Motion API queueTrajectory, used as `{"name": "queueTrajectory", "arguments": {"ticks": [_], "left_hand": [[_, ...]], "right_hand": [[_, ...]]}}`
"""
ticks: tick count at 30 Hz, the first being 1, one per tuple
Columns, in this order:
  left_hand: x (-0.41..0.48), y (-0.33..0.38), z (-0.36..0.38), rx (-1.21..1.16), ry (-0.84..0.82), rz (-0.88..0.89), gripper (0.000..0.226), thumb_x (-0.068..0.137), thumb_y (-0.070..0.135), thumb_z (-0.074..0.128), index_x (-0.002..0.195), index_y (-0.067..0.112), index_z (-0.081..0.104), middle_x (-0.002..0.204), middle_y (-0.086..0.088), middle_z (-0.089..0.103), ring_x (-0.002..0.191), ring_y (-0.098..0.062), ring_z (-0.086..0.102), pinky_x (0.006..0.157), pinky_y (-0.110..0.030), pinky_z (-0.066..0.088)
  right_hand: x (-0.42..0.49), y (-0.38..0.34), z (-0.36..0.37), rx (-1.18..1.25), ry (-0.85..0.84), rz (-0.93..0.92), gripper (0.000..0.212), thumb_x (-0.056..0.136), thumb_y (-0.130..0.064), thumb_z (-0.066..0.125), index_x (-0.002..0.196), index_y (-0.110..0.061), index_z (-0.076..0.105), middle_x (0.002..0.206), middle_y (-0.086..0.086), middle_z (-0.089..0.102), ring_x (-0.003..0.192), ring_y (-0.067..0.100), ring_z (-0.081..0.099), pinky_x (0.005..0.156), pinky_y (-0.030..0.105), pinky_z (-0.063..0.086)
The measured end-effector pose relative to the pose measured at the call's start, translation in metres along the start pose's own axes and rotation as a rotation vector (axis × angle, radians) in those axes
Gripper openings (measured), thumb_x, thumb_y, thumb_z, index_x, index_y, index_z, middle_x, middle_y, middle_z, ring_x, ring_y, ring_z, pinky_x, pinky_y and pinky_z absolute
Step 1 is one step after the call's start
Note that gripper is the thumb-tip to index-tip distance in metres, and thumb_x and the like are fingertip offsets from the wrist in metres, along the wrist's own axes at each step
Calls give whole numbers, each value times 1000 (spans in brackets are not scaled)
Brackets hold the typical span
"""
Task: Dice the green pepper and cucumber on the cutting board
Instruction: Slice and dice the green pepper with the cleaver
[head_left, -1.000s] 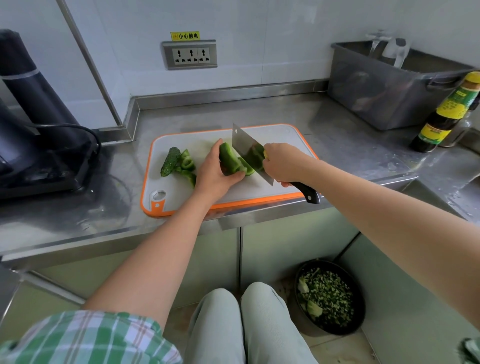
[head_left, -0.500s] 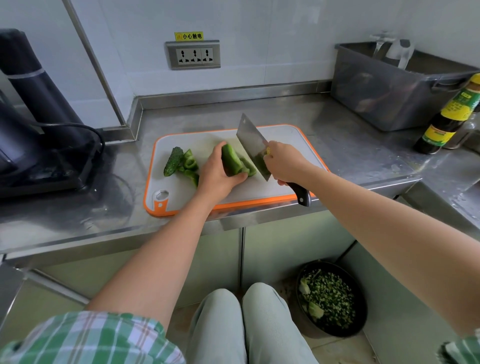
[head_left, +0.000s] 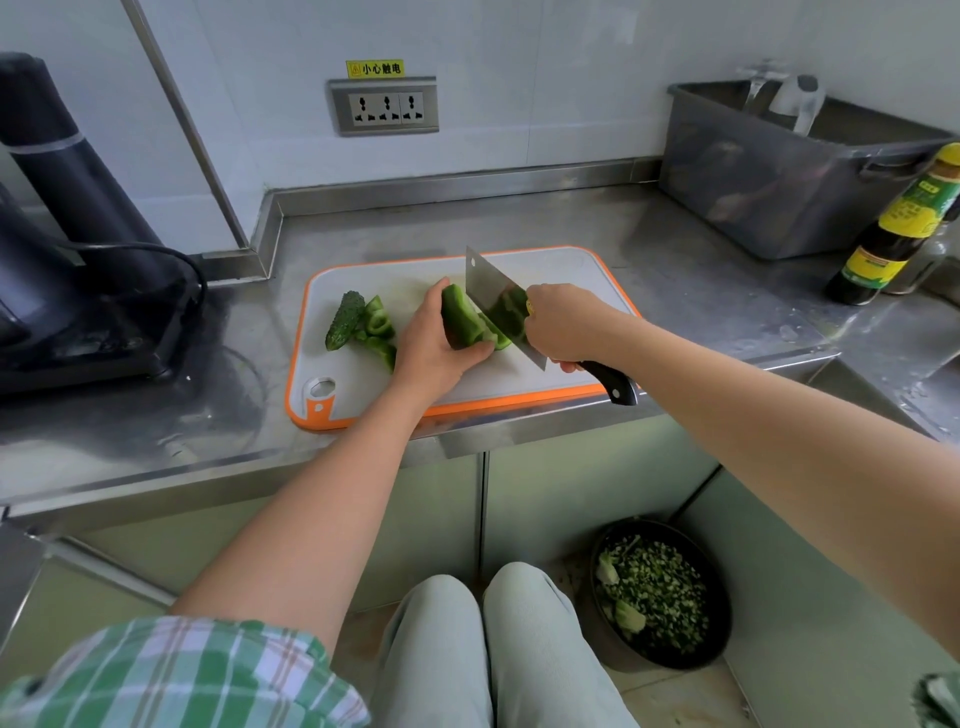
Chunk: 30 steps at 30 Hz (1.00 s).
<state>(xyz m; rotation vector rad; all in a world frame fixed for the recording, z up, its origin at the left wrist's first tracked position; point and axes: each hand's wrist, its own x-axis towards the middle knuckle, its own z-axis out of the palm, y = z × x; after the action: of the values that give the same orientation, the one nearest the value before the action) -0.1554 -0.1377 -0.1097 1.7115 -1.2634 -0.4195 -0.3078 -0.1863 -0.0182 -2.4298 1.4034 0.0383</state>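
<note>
A white cutting board with an orange rim (head_left: 566, 384) lies on the steel counter. My left hand (head_left: 431, 345) holds a large green pepper piece (head_left: 464, 323) down on the board. My right hand (head_left: 563, 325) grips a cleaver (head_left: 496, 299) by its black handle, and the blade stands against the right side of that pepper piece. Left of my hand lie a short dark cucumber piece (head_left: 344, 319) and a few more pepper pieces (head_left: 379, 327).
A black appliance with a cord (head_left: 78, 270) fills the counter's left. A grey tub (head_left: 789, 171) and a dark sauce bottle (head_left: 891, 234) stand at the right. On the floor below sits a black bowl of chopped greens (head_left: 657, 592). A wall socket (head_left: 384, 106) is behind.
The cleaver rose half a second ago and has come back down against the pepper piece. My left hand has stayed on the pepper.
</note>
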Motion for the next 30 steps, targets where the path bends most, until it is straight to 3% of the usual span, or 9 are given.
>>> {"name": "queueTrajectory", "arguments": {"ticks": [3, 8, 12, 18, 21, 24, 27, 30], "left_hand": [[0, 1, 0, -7, 1, 2, 92, 70, 27, 84, 145, 18, 32, 132, -2, 54, 119, -21, 52, 102, -39, 43], [-1, 3, -2, 6, 7, 6, 90, 69, 22, 85, 143, 18, 34, 131, -2, 56, 118, -21, 52, 100, -32, 42], [-1, 1, -1, 3, 9, -11, 91, 68, 25, 86, 143, 19, 34, 131, -2, 55, 120, -22, 51, 102, -37, 43], [0, 1, 0, -1, 11, 2, 88, 68, 25, 86, 140, 16, 37, 128, -3, 57, 117, -22, 53, 99, -36, 44], [-1, 2, -1, -7, 11, 6, 87, 69, 22, 85, 141, 16, 36, 127, 0, 56, 116, -19, 52, 96, -28, 42], [-1, 3, -2, -15, 11, 1, 88, 69, 22, 85, 142, 16, 36, 127, 1, 56, 115, -18, 51, 96, -25, 40], [-1, 2, -1, -18, 8, -4, 90, 68, 24, 86, 142, 17, 36, 128, -1, 56, 118, -20, 52, 100, -31, 42], [-1, 3, -1, -3, 9, 1, 88, 69, 23, 85, 142, 17, 35, 129, -1, 55, 117, -19, 52, 96, -27, 41]], "right_hand": [[1, -4, 4, -5, 14, 24, 14, 90, -1, 40, 100, -4, 49, 77, 11, 54, 51, 24, 58, 53, 30, 50], [6, -13, 14, -25, 56, -5, 10, 90, -2, 38, 97, -9, 41, 76, 7, 47, 48, 20, 55, 45, 24, 38], [17, -5, 14, 178, 77, 50, 12, 92, -3, 34, 99, -6, 42, 80, 14, 54, 48, 24, 55, 46, 27, 44], [10, 6, -1, 222, 20, 1, 45, 94, -5, 31, 138, -10, 39, 68, 11, 51, 42, 22, 50, 40, 24, 41], [5, 3, -8, 81, -12, -22, 24, 91, -1, 32, 110, 0, 47, 65, 13, 54, 42, 22, 50, 44, 26, 42], [-1, 3, -5, -6, -24, -29, 11, 91, -2, 32, 91, -4, 43, 66, 13, 55, 41, 21, 51, 44, 24, 39], [0, 7, 0, 38, -1, -33, 11, 93, -4, 32, 87, -7, 41, 71, 12, 52, 43, 23, 53, 44, 25, 39], [2, 8, -2, 84, 25, -27, 8, 93, -4, 33, 95, -5, 41, 74, 13, 51, 44, 24, 53, 44, 26, 43]]}}
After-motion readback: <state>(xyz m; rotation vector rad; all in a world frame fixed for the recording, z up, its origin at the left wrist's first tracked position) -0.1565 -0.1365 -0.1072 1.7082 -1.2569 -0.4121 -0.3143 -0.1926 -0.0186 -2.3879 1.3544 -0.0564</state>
